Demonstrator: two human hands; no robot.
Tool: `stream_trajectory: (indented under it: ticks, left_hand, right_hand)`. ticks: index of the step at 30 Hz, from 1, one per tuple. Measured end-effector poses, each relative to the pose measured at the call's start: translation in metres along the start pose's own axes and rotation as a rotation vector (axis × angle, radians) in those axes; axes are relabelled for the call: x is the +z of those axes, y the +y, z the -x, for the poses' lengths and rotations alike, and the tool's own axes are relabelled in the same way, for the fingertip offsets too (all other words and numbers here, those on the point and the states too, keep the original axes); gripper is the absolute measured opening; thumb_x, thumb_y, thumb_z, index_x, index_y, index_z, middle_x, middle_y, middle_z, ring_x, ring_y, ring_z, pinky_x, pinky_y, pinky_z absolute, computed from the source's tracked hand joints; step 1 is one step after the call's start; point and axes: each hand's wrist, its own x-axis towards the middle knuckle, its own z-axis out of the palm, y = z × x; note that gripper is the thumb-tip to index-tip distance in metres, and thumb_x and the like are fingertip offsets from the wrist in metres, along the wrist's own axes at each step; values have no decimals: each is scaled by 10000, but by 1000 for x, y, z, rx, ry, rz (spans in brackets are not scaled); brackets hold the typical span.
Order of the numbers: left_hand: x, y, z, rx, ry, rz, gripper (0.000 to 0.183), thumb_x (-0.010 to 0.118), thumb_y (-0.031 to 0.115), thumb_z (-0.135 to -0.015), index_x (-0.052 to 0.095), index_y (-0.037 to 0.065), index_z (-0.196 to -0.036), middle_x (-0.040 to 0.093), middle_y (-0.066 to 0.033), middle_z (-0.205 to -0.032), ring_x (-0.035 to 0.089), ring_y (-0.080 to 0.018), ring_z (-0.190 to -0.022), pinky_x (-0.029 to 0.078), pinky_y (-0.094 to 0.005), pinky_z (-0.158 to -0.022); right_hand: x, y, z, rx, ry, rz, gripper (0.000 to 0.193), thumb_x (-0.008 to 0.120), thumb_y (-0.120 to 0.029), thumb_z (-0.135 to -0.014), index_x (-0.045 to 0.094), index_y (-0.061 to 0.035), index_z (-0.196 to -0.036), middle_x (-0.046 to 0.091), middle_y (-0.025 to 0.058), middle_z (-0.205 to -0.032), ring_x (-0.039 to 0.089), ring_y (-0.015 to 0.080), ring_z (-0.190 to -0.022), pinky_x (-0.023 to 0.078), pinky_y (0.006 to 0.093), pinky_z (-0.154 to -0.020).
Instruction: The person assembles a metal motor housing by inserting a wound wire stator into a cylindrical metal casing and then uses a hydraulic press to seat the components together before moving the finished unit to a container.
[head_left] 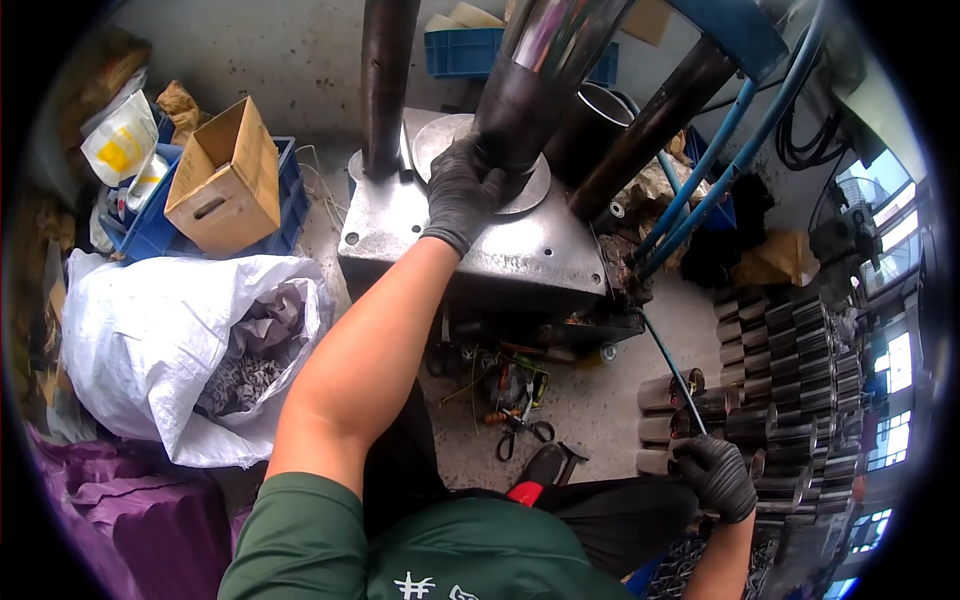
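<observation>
My left hand (462, 198) lies against the lower end of the dark metal cylinder (512, 115), which stands over the round plate (536, 192) on top of the steel bed (395, 240); I judge the touch is there to steady it. Whether my fingers close round it, I cannot tell. My right hand (716, 478) is clenched on the end of the long lever (668, 358), right of and nearer me than the bed, its length probably giving me leverage. Right of the bed, metal cups (785, 350) sit in rows, likely for easy reach.
</observation>
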Motion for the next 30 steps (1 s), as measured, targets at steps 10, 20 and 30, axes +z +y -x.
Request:
stream_trajectory:
  ticks: [10,20,30]
  left_hand:
    - [0,-5,-2,46,36,-52,603,788,118,-815,593,26,-1378,673,-227,-1258,646,-389,-1171,507,-447,-1047]
    - [5,-12,-4,64,28,-52,599,783,113,-822,591,32,-1383,680,-224,-1246,651,-381,-1170,507,-445,-1051]
    - [8,-14,-3,76,51,-85,596,779,112,-826,591,42,-1387,680,-223,-1247,653,-380,-1165,507,-447,-1051]
  right_hand:
    - [-21,-13,-13,31,117,-122,300,669,-69,-830,717,4,-1117,720,190,-960,719,321,-828,565,380,-774]
    - [31,5,13,-19,32,145,147,747,-178,-823,719,-39,-863,684,161,-817,678,375,-808,537,463,-739]
    - [32,10,15,-59,86,137,160,759,-194,-836,744,-44,-889,693,152,-810,676,367,-792,536,460,-734]
